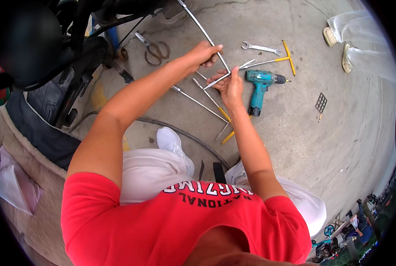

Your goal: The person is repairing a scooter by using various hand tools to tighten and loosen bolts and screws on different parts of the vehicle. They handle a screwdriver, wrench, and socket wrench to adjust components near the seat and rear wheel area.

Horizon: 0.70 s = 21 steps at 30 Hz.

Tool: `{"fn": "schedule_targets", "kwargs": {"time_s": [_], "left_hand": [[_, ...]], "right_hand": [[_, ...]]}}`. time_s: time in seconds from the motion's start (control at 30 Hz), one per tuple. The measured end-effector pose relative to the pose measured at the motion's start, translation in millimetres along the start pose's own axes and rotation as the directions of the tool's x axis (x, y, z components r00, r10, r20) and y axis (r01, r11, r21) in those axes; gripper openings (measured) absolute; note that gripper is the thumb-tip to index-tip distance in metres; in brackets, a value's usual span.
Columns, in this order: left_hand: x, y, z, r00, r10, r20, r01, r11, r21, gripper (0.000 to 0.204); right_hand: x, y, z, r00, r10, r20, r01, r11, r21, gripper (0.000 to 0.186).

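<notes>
A silver T-handle wrench (197,24) slants from the machine at the top down to my hands. My left hand (202,54) is closed around its shaft, the thumb lying along it. Where shaft and crossbar meet, my right hand (234,91) grips the handle, thumb up against the joint. The wrench's far tip is out of sight at the top edge. Just right of my right hand lies a teal cordless drill (261,83). Beneath my hands, T-handle wrenches (201,105), some with yellow handles, lie on the concrete.
Dark machine parts (84,53) crowd the upper left. Scissors (153,51), a combination wrench (260,47) and a yellow T-handle wrench (290,58) lie beyond. A black grid-shaped piece (321,103) is farther right. Another person's shoe (329,37) shows at upper right. A dark hose (180,128) crosses near my feet.
</notes>
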<state>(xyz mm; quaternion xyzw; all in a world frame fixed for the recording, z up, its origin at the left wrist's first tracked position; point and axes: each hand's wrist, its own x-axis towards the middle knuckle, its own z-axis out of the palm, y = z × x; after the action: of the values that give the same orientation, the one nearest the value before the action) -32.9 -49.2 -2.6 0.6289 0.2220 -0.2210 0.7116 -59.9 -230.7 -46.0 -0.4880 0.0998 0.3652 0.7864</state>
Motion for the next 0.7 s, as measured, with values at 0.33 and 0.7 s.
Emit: {"fn": "schedule_targets", "kwargs": {"time_s": [0.33, 0.7], "left_hand": [[-0.2, -5.9, -1.0, 0.995, -0.008, -0.096, 0.007, 1.0, -0.014, 0.035], [-0.6, 4.1, -9.7, 0.997, 0.065, -0.032, -0.066, 0.998, -0.018, 0.039]], "right_hand": [[1.3, -7.6, -1.6, 0.996, -0.076, 0.038, 0.085, 0.887, -0.453, 0.038], [18.5, -2.1, -4.3, 0.947, 0.25, 0.204, -0.323, 0.723, 0.611, 0.042]]}}
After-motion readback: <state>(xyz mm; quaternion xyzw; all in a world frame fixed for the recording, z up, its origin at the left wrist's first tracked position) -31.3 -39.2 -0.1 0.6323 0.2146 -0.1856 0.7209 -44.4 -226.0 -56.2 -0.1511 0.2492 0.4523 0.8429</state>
